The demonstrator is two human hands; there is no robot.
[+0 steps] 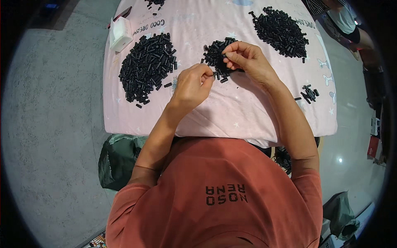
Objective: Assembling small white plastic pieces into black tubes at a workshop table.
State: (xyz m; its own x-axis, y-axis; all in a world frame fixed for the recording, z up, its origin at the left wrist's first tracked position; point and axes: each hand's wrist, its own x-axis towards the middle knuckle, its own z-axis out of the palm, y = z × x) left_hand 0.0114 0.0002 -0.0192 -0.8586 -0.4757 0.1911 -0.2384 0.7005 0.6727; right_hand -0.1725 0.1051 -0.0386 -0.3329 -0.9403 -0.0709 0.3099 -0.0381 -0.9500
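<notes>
My left hand (192, 86) is closed in a pinch at the near left side of the middle pile of small black cylindrical pieces (216, 53). A short black piece (215, 74) shows at its fingertips. Over the right part of that pile, my right hand (250, 62) has its thumb and forefinger pressed together, with a bit of a black piece (224, 55) between them. The fingers partly cover what both hands hold. The two hands are apart from each other.
A larger heap of black cylinders (148, 68) lies on the left of the pink cloth-covered table (215, 118), another heap (281, 32) at the far right. A small cluster (309, 94) is near the right edge. A white tissue pack (121, 34) stands far left. Another person (343, 18) is at the upper right.
</notes>
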